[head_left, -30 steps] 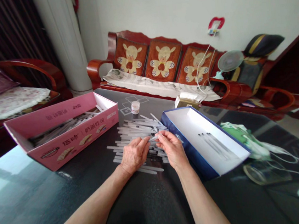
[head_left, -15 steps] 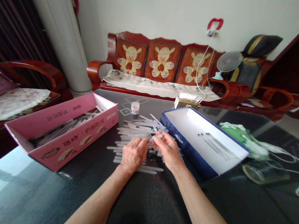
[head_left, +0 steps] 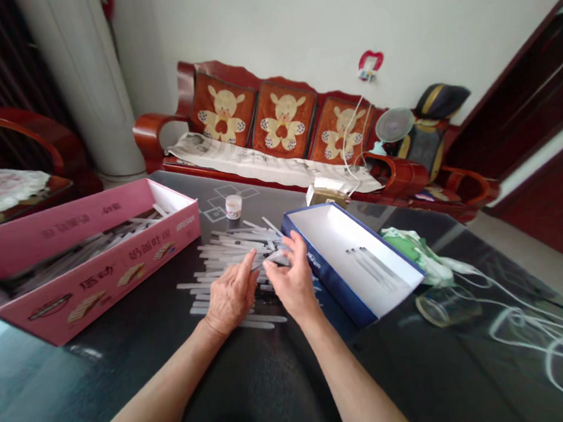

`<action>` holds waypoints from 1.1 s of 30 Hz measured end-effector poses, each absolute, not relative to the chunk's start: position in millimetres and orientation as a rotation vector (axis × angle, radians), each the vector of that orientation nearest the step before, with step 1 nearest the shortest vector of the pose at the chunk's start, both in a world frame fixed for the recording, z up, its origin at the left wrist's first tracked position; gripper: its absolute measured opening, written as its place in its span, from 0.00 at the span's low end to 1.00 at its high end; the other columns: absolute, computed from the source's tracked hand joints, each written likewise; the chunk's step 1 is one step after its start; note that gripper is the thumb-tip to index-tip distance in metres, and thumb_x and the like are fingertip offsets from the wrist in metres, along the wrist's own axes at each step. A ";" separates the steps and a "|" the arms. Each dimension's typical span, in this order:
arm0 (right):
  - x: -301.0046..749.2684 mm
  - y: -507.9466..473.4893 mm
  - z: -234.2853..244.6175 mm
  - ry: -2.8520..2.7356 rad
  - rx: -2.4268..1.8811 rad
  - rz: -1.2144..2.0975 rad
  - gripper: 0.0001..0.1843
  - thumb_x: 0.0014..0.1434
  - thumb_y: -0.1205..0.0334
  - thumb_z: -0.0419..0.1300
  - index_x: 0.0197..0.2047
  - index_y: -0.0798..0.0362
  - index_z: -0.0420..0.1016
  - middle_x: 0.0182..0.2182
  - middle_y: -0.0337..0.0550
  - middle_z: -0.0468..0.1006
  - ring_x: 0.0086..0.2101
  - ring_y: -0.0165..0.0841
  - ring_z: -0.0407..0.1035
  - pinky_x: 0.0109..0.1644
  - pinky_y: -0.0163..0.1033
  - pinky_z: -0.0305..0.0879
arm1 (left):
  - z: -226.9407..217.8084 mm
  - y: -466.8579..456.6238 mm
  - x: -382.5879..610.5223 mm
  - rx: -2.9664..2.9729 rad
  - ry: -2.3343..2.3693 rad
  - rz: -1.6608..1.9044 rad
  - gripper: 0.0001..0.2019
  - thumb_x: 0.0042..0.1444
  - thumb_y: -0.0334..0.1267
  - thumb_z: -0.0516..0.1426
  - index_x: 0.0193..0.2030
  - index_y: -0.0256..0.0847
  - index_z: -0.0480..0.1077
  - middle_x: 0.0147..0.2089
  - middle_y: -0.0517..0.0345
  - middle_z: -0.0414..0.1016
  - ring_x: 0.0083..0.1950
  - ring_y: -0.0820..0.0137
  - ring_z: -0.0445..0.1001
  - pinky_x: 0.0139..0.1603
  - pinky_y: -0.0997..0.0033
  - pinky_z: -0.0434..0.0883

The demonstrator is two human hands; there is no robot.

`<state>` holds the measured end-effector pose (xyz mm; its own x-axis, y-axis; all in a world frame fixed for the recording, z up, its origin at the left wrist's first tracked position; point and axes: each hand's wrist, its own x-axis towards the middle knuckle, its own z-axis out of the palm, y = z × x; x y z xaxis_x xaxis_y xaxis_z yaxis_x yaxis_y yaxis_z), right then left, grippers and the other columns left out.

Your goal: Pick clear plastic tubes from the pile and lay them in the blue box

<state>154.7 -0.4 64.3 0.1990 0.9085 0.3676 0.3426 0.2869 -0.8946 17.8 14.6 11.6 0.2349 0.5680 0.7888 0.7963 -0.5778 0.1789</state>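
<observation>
Left hand, head view: low over the near part of the pile, index finger stretched forward, other fingers curled; whether anything is gripped beneath them cannot be told. [head_left: 232,293]
Right hand: thumb and fingers parted, a pale piece showing in the gap; whether it is pinched or merely lies behind cannot be told. [head_left: 296,280]
Tubes: in a loose pile on the desk, most lying crosswise, some skewed at the far right; the central position appears chosen so both hands reach them equally. [head_left: 225,250]
Posture of hands: facing inward, fingertips close together, an arrangement judged suited to handling small, light pieces.
Pink box: left of the pile, open side up, more tubes inside; its tall walls probably keep them from rolling away. [head_left: 117,275]
Blue box: right of the pile, set at a slant, its near long wall just beside the right hand, presumably for a short reach. [head_left: 343,295]
Dark-tipped tubes: a few, side by side on the blue box's floor, seemingly laid to one alignment. [head_left: 368,266]
Tub: beyond the pile, upright, outside the hands' working space. [head_left: 233,206]
Desk: dark, glossy; tubes could slide easily. [head_left: 260,388]
</observation>
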 end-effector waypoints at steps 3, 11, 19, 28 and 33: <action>165.3 -5.7 76.6 -1.907 -1.256 0.093 0.20 0.57 0.66 0.57 0.54 0.51 0.66 0.55 0.48 0.69 0.55 0.39 0.60 0.58 0.46 0.56 | 10.3 15.3 18.2 -2.236 -1.247 -1.276 0.23 0.63 0.36 0.50 0.64 0.35 0.53 0.39 0.51 0.77 0.37 0.67 0.76 0.36 0.72 0.70; 184.2 -6.8 100.7 -2.521 -1.360 -0.312 0.11 0.64 0.68 0.50 0.42 0.52 0.73 0.37 0.46 0.74 0.39 0.36 0.67 0.47 0.41 0.60 | 13.6 15.1 15.5 -2.358 -1.146 -1.206 0.25 0.61 0.35 0.51 0.64 0.37 0.54 0.46 0.46 0.74 0.45 0.62 0.74 0.45 0.64 0.70; 333.8 30.1 115.8 -1.861 -2.367 -0.269 0.14 0.60 0.66 0.53 0.44 0.52 0.78 0.41 0.50 0.78 0.43 0.39 0.72 0.47 0.39 0.63 | 14.5 18.9 13.7 -2.337 -1.136 -1.329 0.26 0.60 0.32 0.50 0.65 0.38 0.53 0.58 0.41 0.66 0.57 0.58 0.67 0.55 0.57 0.66; 414.0 36.7 65.9 -1.569 -2.772 -0.108 0.11 0.50 0.73 0.58 0.34 0.64 0.80 0.31 0.65 0.80 0.35 0.45 0.76 0.37 0.44 0.67 | 12.6 18.4 12.2 -2.296 -1.152 -1.328 0.22 0.60 0.31 0.49 0.61 0.37 0.58 0.50 0.43 0.72 0.47 0.62 0.71 0.47 0.62 0.68; 405.1 36.4 78.1 -1.592 -2.712 -0.103 0.11 0.49 0.74 0.56 0.33 0.64 0.80 0.33 0.66 0.79 0.36 0.44 0.76 0.38 0.44 0.65 | 12.6 18.8 12.2 -2.268 -1.192 -1.362 0.21 0.60 0.30 0.48 0.60 0.39 0.59 0.44 0.48 0.73 0.43 0.65 0.70 0.44 0.64 0.68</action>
